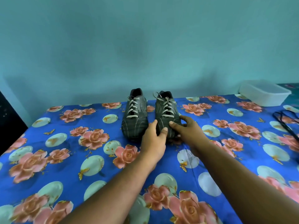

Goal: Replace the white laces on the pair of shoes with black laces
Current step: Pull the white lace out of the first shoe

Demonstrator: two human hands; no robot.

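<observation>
Your two hands are close together on the toe of the right shoe (167,115); your left hand (152,143) holds the toe from its left side, with the thumb lying on top and the other fingers curled down between the two shoes; your right hand (188,133) holds the same toe from its right side, with the thumb on top and the first finger stretched up along the side; the two thumbs nearly meet on the toe, but they do not touch. Both of your arms reach far out from the bottom of the view, almost straight, and they come closer to each other as they get near the shoe.

The left shoe (135,113) stands just beside the right one, with a thin gap between them; no hand is on top of it. Both shoes are dark with thin pale lines, and their toes point to you; both have white laces (133,105) threaded through them; on the right shoe a loose lace end sticks up by the opening.

The shoes stand on a blue sheet (68,160) with pink roses and pale round spots; they are near its far edge, by a blue-green wall (145,46). Black laces (284,122) lie in a loose bunch on the sheet far off to your right, well apart from the shoes; a white box (263,92) with a lid sits beyond them at the far right corner.
</observation>
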